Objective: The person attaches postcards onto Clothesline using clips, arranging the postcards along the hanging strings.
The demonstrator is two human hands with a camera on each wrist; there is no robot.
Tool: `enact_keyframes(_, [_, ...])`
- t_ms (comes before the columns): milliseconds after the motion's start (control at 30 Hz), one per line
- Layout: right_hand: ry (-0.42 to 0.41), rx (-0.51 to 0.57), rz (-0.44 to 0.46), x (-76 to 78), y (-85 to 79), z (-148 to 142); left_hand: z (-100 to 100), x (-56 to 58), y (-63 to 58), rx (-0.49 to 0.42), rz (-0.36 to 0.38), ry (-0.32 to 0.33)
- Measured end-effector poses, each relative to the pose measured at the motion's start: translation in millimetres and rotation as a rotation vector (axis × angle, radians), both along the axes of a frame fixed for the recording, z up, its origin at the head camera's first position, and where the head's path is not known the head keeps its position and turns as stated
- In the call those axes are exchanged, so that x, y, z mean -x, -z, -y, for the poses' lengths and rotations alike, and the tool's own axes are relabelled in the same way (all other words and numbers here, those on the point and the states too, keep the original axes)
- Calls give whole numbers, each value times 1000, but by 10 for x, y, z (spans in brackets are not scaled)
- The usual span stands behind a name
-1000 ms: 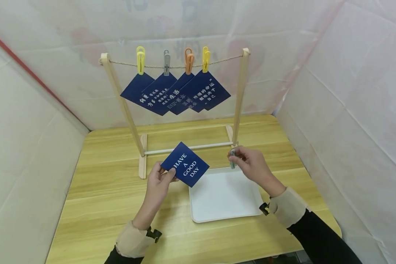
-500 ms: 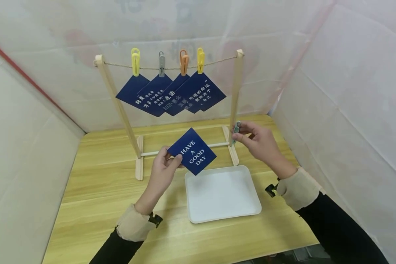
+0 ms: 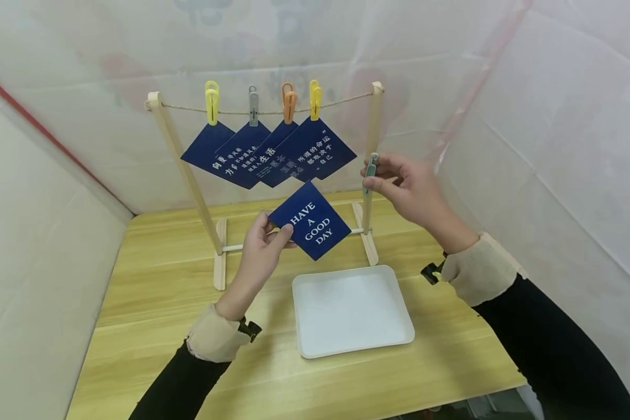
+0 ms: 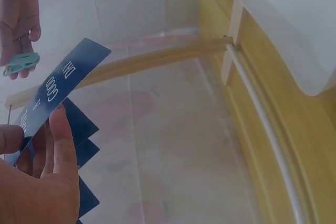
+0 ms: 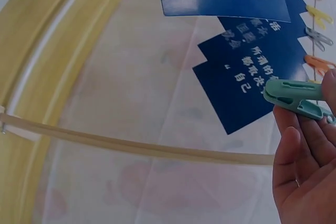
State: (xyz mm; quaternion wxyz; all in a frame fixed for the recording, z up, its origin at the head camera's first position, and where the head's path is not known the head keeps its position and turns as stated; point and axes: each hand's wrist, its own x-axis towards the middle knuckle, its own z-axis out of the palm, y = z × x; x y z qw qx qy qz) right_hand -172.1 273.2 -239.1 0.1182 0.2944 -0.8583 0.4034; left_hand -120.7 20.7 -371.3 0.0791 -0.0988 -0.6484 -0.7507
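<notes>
My left hand (image 3: 262,245) pinches a dark blue square card (image 3: 311,220) by its left corner, thumb on the front; white print on it reads "HAVE A GOOD DAY". It is in the air before the wooden frame, lower than the hanging cards. My right hand (image 3: 406,186) holds a green clothespin (image 5: 294,96) between thumb and fingers, beside the frame's right post (image 3: 374,134). Overlapping blue cards (image 3: 320,149) with white characters hang from the twine (image 3: 346,101), held by a yellow clothespin (image 3: 212,104), a grey one, an orange clothespin (image 3: 289,104) and another yellow one.
A white tray (image 3: 353,312) lies on the wooden table (image 3: 152,326) in front of the frame. The frame's left post (image 3: 184,169) and white crossbar (image 3: 233,248) stand behind my left hand. Pale sheeting (image 3: 556,146) encloses the table at the back and sides.
Both hands have risen toward the twine: the left with the blue card, the right with the green clothespin, now higher along the right post. The hanging cards stay clipped.
</notes>
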Motion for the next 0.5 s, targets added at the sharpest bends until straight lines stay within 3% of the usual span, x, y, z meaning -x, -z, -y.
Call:
enact_keyframes(200, [13, 5, -2, 135, -149, 34, -52, 117, -106, -28, 15, 20])
enact_keyframes(500, [12, 72, -76, 424, -167, 68, -161, 317, -252, -47, 5, 53])
